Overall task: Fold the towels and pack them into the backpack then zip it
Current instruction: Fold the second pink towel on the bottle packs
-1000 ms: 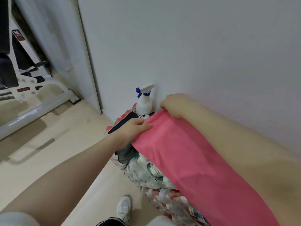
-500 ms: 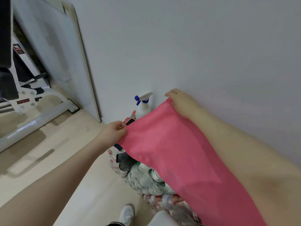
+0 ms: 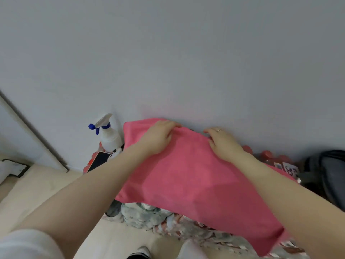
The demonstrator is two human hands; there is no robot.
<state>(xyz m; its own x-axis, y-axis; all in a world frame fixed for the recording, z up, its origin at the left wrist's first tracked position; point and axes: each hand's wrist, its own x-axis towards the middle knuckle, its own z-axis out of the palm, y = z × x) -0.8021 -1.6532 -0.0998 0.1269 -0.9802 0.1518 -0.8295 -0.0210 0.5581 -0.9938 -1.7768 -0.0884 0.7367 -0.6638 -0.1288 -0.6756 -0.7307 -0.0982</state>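
Two hands working | left hand [image 3: 158,139] and right hand [image 3: 224,144] gripping pink towel [image 3: 186,176] far edge at frame centre | step: folding | next: aligning edges, then reaching backpack [image 3: 328,176] at right edge

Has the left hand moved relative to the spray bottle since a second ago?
Yes. The left hand has gone from the phone beside the spray bottle rightward, onto the pink towel's far edge.

Shrink-wrapped bottle packs [image 3: 149,217] carry the pink towel [image 3: 186,180], spray bottle [image 3: 110,135] and phone [image 3: 99,160].
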